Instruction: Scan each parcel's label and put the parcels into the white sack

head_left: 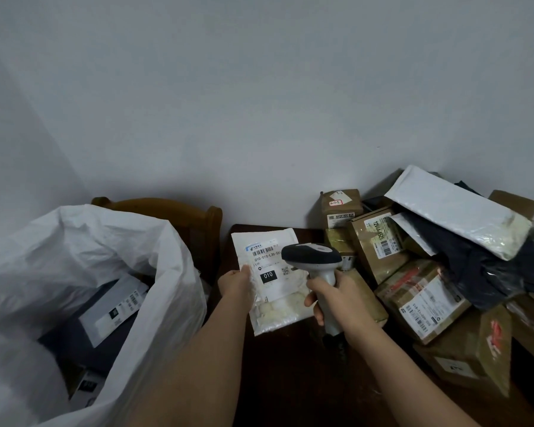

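Observation:
My left hand (pixel 238 285) pinches the left edge of a flat white mailer parcel (pixel 275 297), held upright over the dark table with its barcode label (pixel 267 263) facing me. My right hand (pixel 336 298) grips the handle of a grey and white barcode scanner (pixel 313 257). The scanner's head sits just in front of the label's right side. The white sack (pixel 84 241) stands open at the left, with a dark parcel bearing a white label (pixel 114 309) inside it.
A heap of brown cardboard boxes (pixel 423 297), a long white mailer (pixel 457 211) and dark plastic bags (pixel 481 272) fills the table's right side. A wooden chair back (pixel 198 214) stands behind the sack. A bare wall rises behind everything.

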